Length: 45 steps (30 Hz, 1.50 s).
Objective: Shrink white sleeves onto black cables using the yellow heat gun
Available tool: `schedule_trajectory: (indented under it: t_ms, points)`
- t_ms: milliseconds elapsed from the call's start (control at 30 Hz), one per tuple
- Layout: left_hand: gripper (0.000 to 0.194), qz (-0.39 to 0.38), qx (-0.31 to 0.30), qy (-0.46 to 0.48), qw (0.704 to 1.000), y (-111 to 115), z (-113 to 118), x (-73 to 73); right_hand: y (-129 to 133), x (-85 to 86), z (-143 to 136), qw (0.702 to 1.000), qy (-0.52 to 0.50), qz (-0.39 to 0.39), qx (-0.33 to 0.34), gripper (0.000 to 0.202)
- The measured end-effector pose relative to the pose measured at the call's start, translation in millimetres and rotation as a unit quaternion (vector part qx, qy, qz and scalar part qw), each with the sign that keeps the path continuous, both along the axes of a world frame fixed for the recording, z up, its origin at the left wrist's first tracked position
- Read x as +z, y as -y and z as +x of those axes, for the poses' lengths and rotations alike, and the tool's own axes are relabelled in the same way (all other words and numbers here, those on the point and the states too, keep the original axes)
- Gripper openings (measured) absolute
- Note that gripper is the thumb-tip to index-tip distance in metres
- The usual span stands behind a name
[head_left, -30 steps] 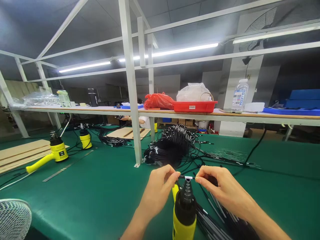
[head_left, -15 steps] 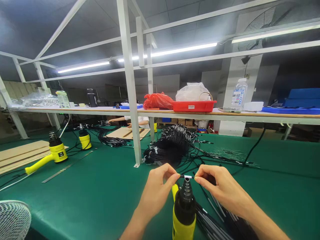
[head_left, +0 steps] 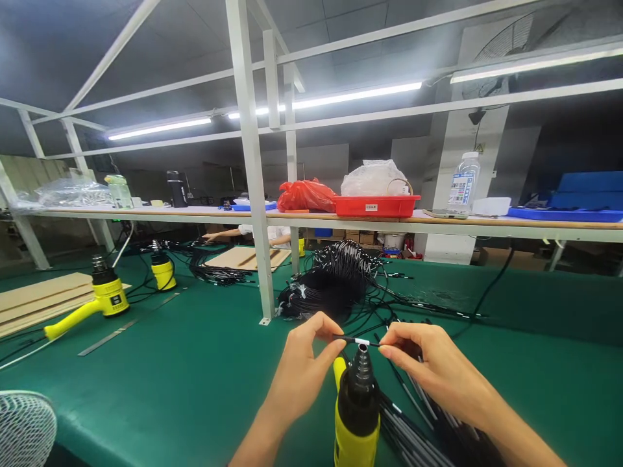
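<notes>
Just above the upright nozzle of a yellow and black heat gun (head_left: 361, 389), I hold a thin black cable (head_left: 349, 338) nearly level. A short white sleeve (head_left: 362, 342) on it sits right over the nozzle mouth. My left hand (head_left: 304, 363) has the cable's left part between thumb and forefinger. On the other side, my right hand (head_left: 428, 357) pinches the cable close to the white sleeve. A bundle of black and grey cables (head_left: 409, 431) lies beside the heat gun, partly hidden under my right forearm.
Coiled black cables (head_left: 321, 292) lie behind my hands, beside a white shelf post (head_left: 263, 259). Further heat guns (head_left: 109, 292) stand at the left near wooden boards (head_left: 48, 295) and a metal ruler (head_left: 107, 337). Across the bench, a co-worker's arm (head_left: 224, 235) shows. A mesh fan guard (head_left: 24, 428) fills the lower left corner.
The cable has tilted slightly, its left end now higher, and more of its black part shows near my left fingers. My left hand has shifted a little left and up.
</notes>
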<state>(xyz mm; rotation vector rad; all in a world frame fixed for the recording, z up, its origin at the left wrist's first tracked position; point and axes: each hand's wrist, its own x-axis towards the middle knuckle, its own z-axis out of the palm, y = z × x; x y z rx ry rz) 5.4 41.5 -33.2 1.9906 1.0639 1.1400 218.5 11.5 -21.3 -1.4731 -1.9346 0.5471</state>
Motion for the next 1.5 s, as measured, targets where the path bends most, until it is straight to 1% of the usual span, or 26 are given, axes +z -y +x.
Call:
schedule_trajectory:
  t_ms: [67, 167, 200, 267, 367, 500, 600, 667, 700, 800, 867, 933, 1033, 1100, 1167, 1233, 1300, 1367, 1400, 1433, 1500]
  points:
    - [0.019, 0.004, 0.006, -0.018, 1.0, 0, 0, -1.3, 1, 0.4, 0, 1.0, 0.009, -0.008, -0.001, 0.033]
    - [0.045, 0.004, 0.022, -0.055, 0.998, -2, 0, -3.0, 3, -0.2, 0, 0.999, 0.026, -0.025, 0.002, 0.04]
    - [0.051, 0.003, 0.028, -0.063, 0.998, -2, 0, -3.4, 4, -0.5, 0, 0.999, 0.029, -0.029, 0.004, 0.042]
    - [0.054, 0.001, 0.037, -0.068, 0.997, -3, 0, -4.1, 4, -0.8, 0, 0.999, 0.032, -0.031, 0.008, 0.042]
    - [0.044, 0.007, 0.039, -0.056, 0.998, -3, 0, -4.0, 2, -0.2, -1, 1.0, 0.025, -0.014, 0.009, 0.038]
    - [0.018, 0.005, 0.02, -0.031, 0.999, -1, 3, -2.9, -2, 0.6, 0, 1.0, 0.003, 0.015, 0.009, 0.03]
    - [0.009, 0.006, 0.018, -0.027, 0.999, -2, 4, -2.6, -2, 0.2, 2, 1.0, -0.01, 0.016, 0.006, 0.026]
    - [0.011, 0.01, 0.024, -0.036, 0.999, -2, 4, -2.9, -1, 0.0, 3, 1.0, -0.007, 0.009, 0.001, 0.028]
    - [0.016, 0.015, 0.029, -0.045, 0.998, -2, 4, -3.1, -1, 0.0, 4, 1.0, -0.002, 0.001, 0.0, 0.031]
    - [0.042, 0.032, 0.041, -0.071, 0.996, -3, 3, -3.6, 1, 0.8, 4, 0.999, 0.013, -0.027, 0.013, 0.041]
    - [0.051, 0.033, 0.046, -0.075, 0.996, -3, 2, -3.5, 3, 1.8, 3, 0.999, 0.015, -0.035, 0.025, 0.043]
    - [0.047, 0.028, 0.052, -0.072, 0.996, -4, 2, -2.8, 4, 2.7, 1, 0.999, 0.015, -0.025, 0.026, 0.041]
    - [0.027, 0.032, 0.044, -0.062, 0.997, -5, 2, -1.3, 1, 2.8, -1, 1.0, 0.025, 0.014, 0.012, 0.034]
    - [0.016, 0.042, 0.041, -0.048, 0.997, -5, 2, -0.3, -6, 0.6, 1, 0.998, 0.048, 0.033, -0.017, 0.032]
    - [0.014, 0.05, 0.056, -0.038, 0.996, -4, 1, -0.1, -19, -5.1, 9, 0.994, 0.076, 0.038, -0.071, 0.035]
    - [0.018, 0.046, 0.074, -0.037, 0.995, -3, -2, -1.5, -36, -15.8, 21, 0.982, 0.105, 0.037, -0.154, 0.038]
    - [0.02, 0.038, 0.076, -0.047, 0.995, -3, -10, -5.4, -54, -32.2, 35, 0.957, 0.146, 0.032, -0.249, 0.033]
    - [0.025, 0.029, 0.086, -0.062, 0.994, -5, -21, -11.8, -68, -53.5, 46, 0.928, 0.192, 0.018, -0.319, 0.024]
    - [0.029, 0.025, 0.098, -0.069, 0.992, -7, -26, -15.5, -73, -65.5, 49, 0.919, 0.213, 0.007, -0.333, 0.025]
    - [0.031, 0.022, 0.11, -0.077, 0.991, -9, -32, -19.3, -76, -78.1, 51, 0.915, 0.23, -0.01, -0.331, 0.026]
    - [0.035, 0.018, 0.129, -0.085, 0.988, -14, -41, -26.0, -80, -103.4, 48, 0.921, 0.252, -0.06, -0.292, 0.023]
